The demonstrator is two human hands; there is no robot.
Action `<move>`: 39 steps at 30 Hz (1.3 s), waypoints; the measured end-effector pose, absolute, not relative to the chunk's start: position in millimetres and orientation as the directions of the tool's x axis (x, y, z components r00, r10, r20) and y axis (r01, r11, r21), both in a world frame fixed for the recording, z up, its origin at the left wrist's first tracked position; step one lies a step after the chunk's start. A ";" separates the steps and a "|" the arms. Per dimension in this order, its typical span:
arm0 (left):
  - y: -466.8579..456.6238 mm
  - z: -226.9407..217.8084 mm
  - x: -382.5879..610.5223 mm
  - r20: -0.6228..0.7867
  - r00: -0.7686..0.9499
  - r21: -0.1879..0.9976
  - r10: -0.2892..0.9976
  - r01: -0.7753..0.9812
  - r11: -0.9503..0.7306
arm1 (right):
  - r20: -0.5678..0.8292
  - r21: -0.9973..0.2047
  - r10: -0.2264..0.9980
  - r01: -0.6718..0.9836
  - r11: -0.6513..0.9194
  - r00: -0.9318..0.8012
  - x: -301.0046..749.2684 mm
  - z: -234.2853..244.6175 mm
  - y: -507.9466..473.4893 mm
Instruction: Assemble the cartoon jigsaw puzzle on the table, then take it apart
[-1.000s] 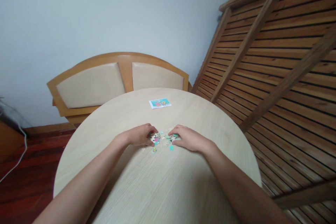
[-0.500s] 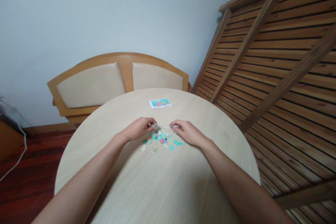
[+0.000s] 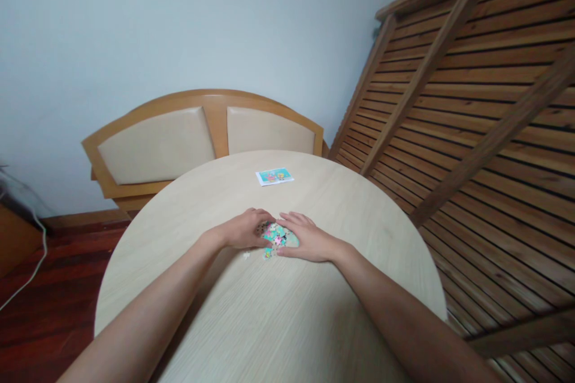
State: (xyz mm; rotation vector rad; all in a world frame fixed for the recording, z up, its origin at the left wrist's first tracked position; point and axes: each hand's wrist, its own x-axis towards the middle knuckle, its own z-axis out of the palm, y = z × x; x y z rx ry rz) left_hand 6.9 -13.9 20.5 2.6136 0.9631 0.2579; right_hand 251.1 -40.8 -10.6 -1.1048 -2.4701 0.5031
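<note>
A small heap of jigsaw puzzle pieces, turquoise, pink and pale, lies on the round table between my hands. From the left, my left hand curves around the heap, thumb apart from the fingers. My right hand cups the opposite side, its thumb on the near side and its fingers on the far side. Both hands touch the outer pieces, and neither grips one that I can make out. Some pieces are hidden under the palms. One pale piece sits just outside the heap, near my left wrist.
A small picture card with cartoon figures on turquoise lies farther back on the table. Behind the table stands a padded wooden headboard against the wall. Wooden slatted panels lean at the right. A white cable hangs at the left.
My hands have come around the heap from its far edge, spreading the fingers and closing in from both sides. The scattered pieces now lie in a tighter heap.
</note>
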 end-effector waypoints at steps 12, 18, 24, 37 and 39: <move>-14.4 17.1 16.0 0.059 0.675 0.557 0.735 0.589 -0.586 | 0.295 -0.634 0.806 0.526 0.567 -0.512 245.2 -0.6 -36.2; -10.8 23.7 11.4 0.106 0.655 0.663 0.748 0.514 -0.544 | 0.288 -0.770 0.868 0.441 0.460 -0.403 254.8 3.5 -33.4; -5.8 32.1 -1.6 0.138 0.619 0.671 0.773 0.516 -0.533 | 0.239 -0.849 0.888 0.359 0.387 -0.393 260.2 6.9 -33.7; -9.4 21.4 -3.6 -0.140 0.663 0.497 0.735 0.689 -0.527 | 0.237 -0.768 0.850 0.445 0.461 -0.471 263.0 9.4 -35.3; -11.4 20.9 0.4 -0.146 0.677 0.532 0.721 0.668 -0.520 | 0.226 -0.768 0.846 0.446 0.460 -0.482 261.9 9.8 -36.4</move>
